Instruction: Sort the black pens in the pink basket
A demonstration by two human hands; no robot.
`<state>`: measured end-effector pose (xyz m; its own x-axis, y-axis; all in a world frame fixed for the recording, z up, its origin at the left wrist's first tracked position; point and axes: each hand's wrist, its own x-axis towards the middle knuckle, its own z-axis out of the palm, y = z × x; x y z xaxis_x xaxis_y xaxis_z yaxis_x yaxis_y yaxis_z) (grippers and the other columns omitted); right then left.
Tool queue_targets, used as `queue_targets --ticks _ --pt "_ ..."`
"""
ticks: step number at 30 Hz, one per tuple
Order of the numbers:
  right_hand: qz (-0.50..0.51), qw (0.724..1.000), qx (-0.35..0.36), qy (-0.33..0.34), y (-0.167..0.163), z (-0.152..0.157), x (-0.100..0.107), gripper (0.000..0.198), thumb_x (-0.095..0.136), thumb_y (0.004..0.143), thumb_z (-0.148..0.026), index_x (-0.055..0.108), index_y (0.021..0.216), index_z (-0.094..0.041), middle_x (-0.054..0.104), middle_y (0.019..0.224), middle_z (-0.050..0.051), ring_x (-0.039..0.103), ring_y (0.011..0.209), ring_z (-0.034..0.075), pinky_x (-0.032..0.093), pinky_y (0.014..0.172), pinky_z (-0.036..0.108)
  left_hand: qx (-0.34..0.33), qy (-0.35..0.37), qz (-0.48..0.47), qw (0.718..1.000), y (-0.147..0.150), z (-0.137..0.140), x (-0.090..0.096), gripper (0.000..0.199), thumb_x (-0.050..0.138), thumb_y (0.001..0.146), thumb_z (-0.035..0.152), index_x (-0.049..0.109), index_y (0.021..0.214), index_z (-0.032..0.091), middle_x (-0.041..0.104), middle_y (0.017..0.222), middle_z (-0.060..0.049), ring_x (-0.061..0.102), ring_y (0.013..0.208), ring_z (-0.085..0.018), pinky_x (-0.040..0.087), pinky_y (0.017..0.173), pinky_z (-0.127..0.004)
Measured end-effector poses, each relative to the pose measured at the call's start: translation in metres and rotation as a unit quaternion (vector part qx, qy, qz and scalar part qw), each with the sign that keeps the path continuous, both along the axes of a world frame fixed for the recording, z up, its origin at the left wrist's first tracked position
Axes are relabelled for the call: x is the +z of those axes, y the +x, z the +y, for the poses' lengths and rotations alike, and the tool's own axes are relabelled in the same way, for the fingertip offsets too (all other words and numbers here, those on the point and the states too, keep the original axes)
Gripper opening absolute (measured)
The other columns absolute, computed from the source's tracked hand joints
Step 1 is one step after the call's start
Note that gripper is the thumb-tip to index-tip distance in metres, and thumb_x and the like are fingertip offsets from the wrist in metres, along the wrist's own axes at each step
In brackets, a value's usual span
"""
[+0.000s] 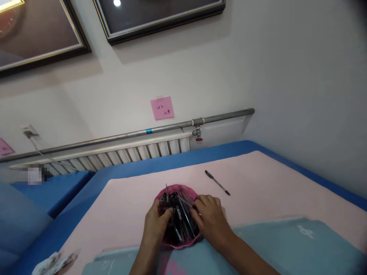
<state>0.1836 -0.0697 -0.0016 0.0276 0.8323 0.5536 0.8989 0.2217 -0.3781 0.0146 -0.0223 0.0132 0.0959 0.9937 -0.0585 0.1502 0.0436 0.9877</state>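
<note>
A pink basket (183,246) with a wavy rim holds several dark and clear pens (183,217). My left hand (155,221) reaches over its left side, thumb and fingers closed among the pens; what they pinch is hidden. Over the right rim, my right hand (210,217) has its fingers closed at the black end of a thin clear pen (185,201), which slants across the top of the pile. Another clear pen (218,183) with black ends lies by itself on the pink sheet (258,183), right of and beyond the basket.
A teal cloth (278,236) covers the near edge of the blue-bordered table (246,147). Crumpled white tissue (53,263) lies at the lower left. Behind stand a white radiator (137,152) and a metal pipe (120,136) along the wall. A blue surface (60,189) is at left.
</note>
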Motion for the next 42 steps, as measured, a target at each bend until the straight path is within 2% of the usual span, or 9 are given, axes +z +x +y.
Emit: queue_targets --ticks 3,6,13,20,27,30,34,39,42 --pt "0.055 0.998 -0.004 0.024 0.008 0.004 -0.001 0.014 0.048 0.085 -0.025 0.061 0.084 -0.02 0.063 0.098 0.009 0.052 0.091 0.025 0.034 0.078 0.038 0.02 0.057 0.086 0.994 -0.002 -0.001 0.002 0.021 0.063 0.069 0.038 0.058 0.071 0.018 0.062 0.066 0.0 0.057 0.065 -0.016 0.043 0.06 -0.025" --pt "0.141 0.989 -0.026 0.034 0.028 0.009 0.003 0.025 0.041 0.087 -0.035 0.061 0.081 -0.021 0.064 0.097 0.009 0.054 0.093 0.025 0.036 0.08 0.039 0.081 0.089 0.121 0.985 -0.009 -0.002 0.01 0.04 0.055 0.07 0.057 0.049 0.057 0.02 0.05 0.052 0.003 0.046 0.053 -0.014 0.036 0.051 -0.025" --pt "0.337 0.937 -0.087 0.027 0.064 0.009 0.02 0.051 0.024 0.087 -0.057 0.057 0.072 -0.021 0.065 0.078 0.007 0.059 0.079 0.024 0.042 0.071 0.035 0.153 0.006 0.013 0.988 -0.03 0.008 0.014 0.058 0.029 0.069 0.077 0.037 0.05 0.023 0.033 0.041 0.005 0.028 0.04 -0.011 0.023 0.04 -0.025" --pt "0.357 0.929 -0.086 0.037 0.064 0.008 0.021 0.061 0.019 0.085 -0.064 0.053 0.06 -0.02 0.06 0.061 0.006 0.054 0.06 0.02 0.042 0.064 0.032 0.149 0.012 0.015 0.989 -0.028 0.008 0.011 0.058 0.025 0.07 0.078 0.032 0.05 0.024 0.029 0.042 0.006 0.027 0.041 -0.012 0.023 0.042 -0.026" --pt "0.353 0.931 -0.084 0.037 0.064 0.008 0.022 0.062 0.017 0.086 -0.063 0.05 0.057 -0.02 0.057 0.058 0.005 0.055 0.061 0.02 0.04 0.061 0.031 0.116 0.032 0.045 0.992 -0.025 -0.001 0.02 0.055 0.021 0.077 0.072 0.027 0.05 0.023 0.026 0.043 0.006 0.025 0.043 -0.012 0.02 0.044 -0.026" --pt "0.328 0.94 -0.082 0.032 0.061 0.008 0.022 0.057 0.021 0.087 -0.06 0.049 0.056 -0.02 0.056 0.056 0.003 0.053 0.058 0.018 0.039 0.061 0.03 0.124 0.04 0.075 0.989 -0.025 0.0 0.019 0.054 0.02 0.079 0.069 0.028 0.05 0.023 0.028 0.043 0.005 0.028 0.045 -0.013 0.022 0.045 -0.026" --pt "0.192 0.981 -0.036 -0.002 0.04 0.003 0.022 0.038 0.045 0.084 -0.05 0.054 0.063 -0.02 0.06 0.064 0.001 0.054 0.065 0.017 0.036 0.072 0.032 0.094 0.101 0.193 0.971 -0.021 0.0 0.015 0.046 0.04 0.079 0.06 0.037 0.053 0.021 0.039 0.049 0.005 0.038 0.052 -0.014 0.028 0.051 -0.025" --pt "0.02 0.998 0.051 -0.034 0.006 -0.008 0.019 0.011 0.058 0.079 -0.031 0.06 0.085 -0.021 0.065 0.078 0.002 0.055 0.077 0.019 0.029 0.078 0.036 -0.03 0.146 0.391 0.908 -0.011 -0.004 0.011 0.018 0.051 0.079 0.036 0.056 0.071 0.02 0.064 0.069 -0.002 0.056 0.066 -0.017 0.033 0.059 -0.025" --pt "-0.041 0.997 0.052 -0.049 -0.004 -0.008 0.015 0.005 0.057 0.077 -0.021 0.058 0.082 -0.021 0.065 0.076 0.003 0.053 0.076 0.021 0.027 0.076 0.037 -0.058 0.131 0.487 0.862 -0.006 -0.007 0.011 0.02 0.05 0.079 0.036 0.061 0.079 0.019 0.069 0.081 -0.008 0.062 0.074 -0.023 0.035 0.061 -0.028"
